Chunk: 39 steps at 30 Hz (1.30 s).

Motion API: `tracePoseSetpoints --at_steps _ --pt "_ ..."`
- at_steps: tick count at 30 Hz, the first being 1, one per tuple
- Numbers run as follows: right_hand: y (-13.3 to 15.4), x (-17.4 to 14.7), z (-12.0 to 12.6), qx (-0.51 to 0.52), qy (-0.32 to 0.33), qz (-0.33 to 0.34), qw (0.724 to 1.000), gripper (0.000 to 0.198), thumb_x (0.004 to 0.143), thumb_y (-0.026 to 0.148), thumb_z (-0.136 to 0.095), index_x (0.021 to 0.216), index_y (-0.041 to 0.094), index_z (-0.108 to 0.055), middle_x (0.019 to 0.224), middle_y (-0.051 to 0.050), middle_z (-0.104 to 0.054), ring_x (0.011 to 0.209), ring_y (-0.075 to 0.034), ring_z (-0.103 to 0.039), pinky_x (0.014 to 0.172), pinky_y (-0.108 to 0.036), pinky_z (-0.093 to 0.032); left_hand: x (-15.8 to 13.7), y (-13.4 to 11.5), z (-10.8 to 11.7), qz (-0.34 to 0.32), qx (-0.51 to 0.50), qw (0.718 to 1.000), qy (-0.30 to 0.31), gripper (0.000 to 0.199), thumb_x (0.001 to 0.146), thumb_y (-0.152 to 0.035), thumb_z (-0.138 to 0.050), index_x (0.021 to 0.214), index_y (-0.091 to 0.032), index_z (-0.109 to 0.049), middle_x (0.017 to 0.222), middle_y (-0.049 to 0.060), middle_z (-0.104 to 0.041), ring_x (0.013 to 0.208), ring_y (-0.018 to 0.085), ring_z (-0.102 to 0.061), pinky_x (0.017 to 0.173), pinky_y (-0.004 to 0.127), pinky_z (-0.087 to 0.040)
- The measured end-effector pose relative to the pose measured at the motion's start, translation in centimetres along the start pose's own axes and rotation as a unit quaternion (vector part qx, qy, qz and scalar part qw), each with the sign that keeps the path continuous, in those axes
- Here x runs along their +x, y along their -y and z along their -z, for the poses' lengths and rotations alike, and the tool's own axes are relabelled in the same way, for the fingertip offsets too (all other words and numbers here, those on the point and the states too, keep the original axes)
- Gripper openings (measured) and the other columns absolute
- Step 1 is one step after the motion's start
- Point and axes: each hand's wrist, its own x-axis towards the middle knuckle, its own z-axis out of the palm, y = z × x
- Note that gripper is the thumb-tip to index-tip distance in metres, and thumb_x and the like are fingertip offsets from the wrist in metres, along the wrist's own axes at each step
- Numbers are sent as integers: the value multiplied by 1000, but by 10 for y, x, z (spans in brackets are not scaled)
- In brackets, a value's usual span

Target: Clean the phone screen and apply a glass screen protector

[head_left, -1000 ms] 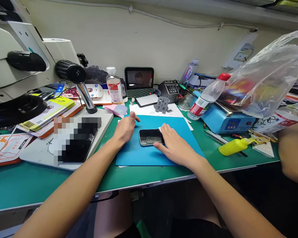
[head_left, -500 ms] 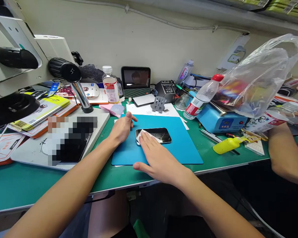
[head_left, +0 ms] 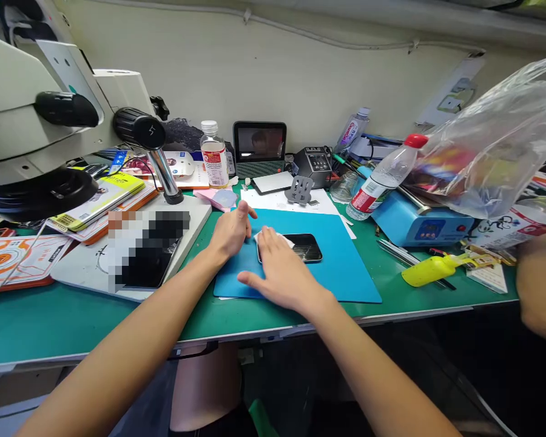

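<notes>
A phone (head_left: 310,247) with a dark, glossy screen lies face up on a blue mat (head_left: 341,273). My right hand (head_left: 284,270) lies flat over its left end, fingers together and thumb out to the side. Under those fingers a white wipe (head_left: 287,241) is pressed against the screen; most of it is hidden by the hand. My left hand (head_left: 230,233) rests at the mat's left edge, beside the phone and apart from it. Its thumb points up, its fingers are loosely bent, and I see nothing in it.
Left stand a microscope (head_left: 36,133) and its pale base (head_left: 82,273), bearing a partly blurred dark phone (head_left: 150,261). Behind are bottles, a small display (head_left: 260,142) and a grey holder (head_left: 299,190). At right are a blue device (head_left: 418,218), a yellow bottle (head_left: 430,271) and another person's arm (head_left: 541,291).
My right hand has slid the wipe slightly toward the phone's far left edge. My left hand stays beside the phone. The whole view has turned a little left.
</notes>
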Motion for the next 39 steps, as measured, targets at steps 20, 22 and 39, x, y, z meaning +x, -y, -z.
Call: tracePoseSetpoints --at_steps 20,22,39 --pt "-67 -60 13 18 -91 4 996 50 104 38 -36 148 19 -54 157 -8 -49 147 -27 -42 121 -52 -37 4 3 0 -19 -5 998 -52 97 94 -74 7 92 -20 -73 66 4 -60 70 21 -61 70 35 -47" --pt "-68 -63 11 38 -128 4 991 46 105 34 -36 139 21 -63 150 -6 -57 141 -26 -50 119 -49 -41 4 2 1 -17 -5 998 -66 97 94 -75 6 89 -20 -73 66 5 -58 70 22 -59 69 35 -45" --pt "-101 -52 46 -16 -163 -64 984 50 98 49 -50 135 19 -65 141 -12 -65 132 -33 -59 110 -52 -49 4 0 1 -116 22 992 -31 87 100 -68 -1 97 -17 -72 87 10 -71 92 26 -66 88 39 -47"
